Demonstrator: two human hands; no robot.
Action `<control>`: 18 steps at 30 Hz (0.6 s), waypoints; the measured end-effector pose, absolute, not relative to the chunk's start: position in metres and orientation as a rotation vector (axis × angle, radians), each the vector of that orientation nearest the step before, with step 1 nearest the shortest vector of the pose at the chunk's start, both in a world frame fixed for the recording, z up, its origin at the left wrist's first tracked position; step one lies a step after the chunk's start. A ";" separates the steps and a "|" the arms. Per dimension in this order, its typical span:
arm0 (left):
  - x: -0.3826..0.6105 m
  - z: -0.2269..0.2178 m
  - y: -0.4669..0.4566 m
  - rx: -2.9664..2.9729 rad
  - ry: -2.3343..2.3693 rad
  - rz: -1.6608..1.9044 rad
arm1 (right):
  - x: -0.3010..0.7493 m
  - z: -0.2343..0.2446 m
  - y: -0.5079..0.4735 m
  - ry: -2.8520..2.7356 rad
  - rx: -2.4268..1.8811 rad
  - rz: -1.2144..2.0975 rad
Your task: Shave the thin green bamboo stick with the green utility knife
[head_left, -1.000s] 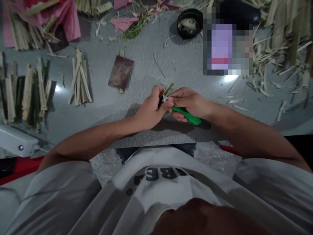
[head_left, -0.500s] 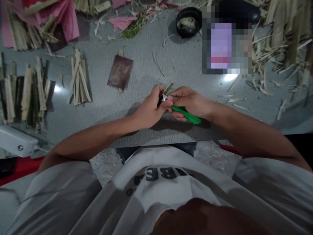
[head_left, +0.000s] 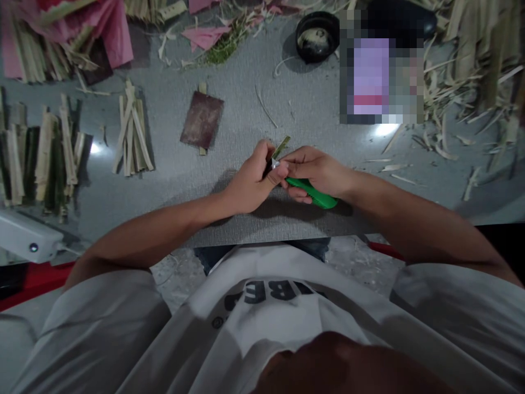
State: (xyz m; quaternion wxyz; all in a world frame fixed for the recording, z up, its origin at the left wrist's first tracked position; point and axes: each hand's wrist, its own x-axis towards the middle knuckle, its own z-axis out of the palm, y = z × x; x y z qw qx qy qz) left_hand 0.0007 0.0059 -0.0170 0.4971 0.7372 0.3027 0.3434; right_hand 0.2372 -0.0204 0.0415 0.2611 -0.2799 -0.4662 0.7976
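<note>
Near the table's front edge my left hand (head_left: 255, 180) is closed on a short bamboo strip (head_left: 281, 146), whose greenish end sticks out beyond the fingers. My right hand (head_left: 318, 171) grips a green-handled utility knife (head_left: 315, 194). Its metal tip lies against the strip, between the two hands. My left thumb reaches over to the knife's front end. Fingers cover most of the blade and the strip's lower part. Beyond the left hand lies a brown sheet of sandpaper (head_left: 202, 120) on top of another strip.
Bundles of bamboo strips (head_left: 51, 156) and a smaller pile (head_left: 133, 134) lie on the left. A black bowl (head_left: 315, 38) stands at the back, with a blurred-out patch beside it. Shavings (head_left: 445, 98) litter the right side. A white box (head_left: 28, 236) sits at the left front edge.
Both hands have shifted very slightly left with the knife and strip. The grip is the same, and everything else on the table stays put.
</note>
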 end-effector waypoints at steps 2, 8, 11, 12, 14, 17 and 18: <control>-0.001 -0.018 0.005 1.834 0.703 0.812 | 0.242 0.045 -0.019 -1.261 -0.747 2.229; -0.005 -0.021 -0.004 1.903 0.748 0.805 | 0.236 0.045 -0.024 -1.249 -0.788 2.117; -0.007 -0.018 -0.008 1.908 0.793 0.803 | 0.232 0.042 -0.028 -1.277 -0.780 2.029; -0.008 -0.017 -0.009 1.907 0.799 0.803 | 0.231 0.041 -0.030 -1.298 -0.785 2.005; -0.008 -0.016 -0.009 1.901 0.810 0.802 | 0.231 0.041 -0.032 -1.336 -0.804 1.957; -0.007 -0.018 -0.006 1.885 0.823 0.820 | 0.231 0.043 -0.034 -1.350 -0.880 1.867; -0.006 -0.019 -0.004 1.879 0.823 0.834 | 0.231 0.045 -0.034 -1.341 -0.898 1.834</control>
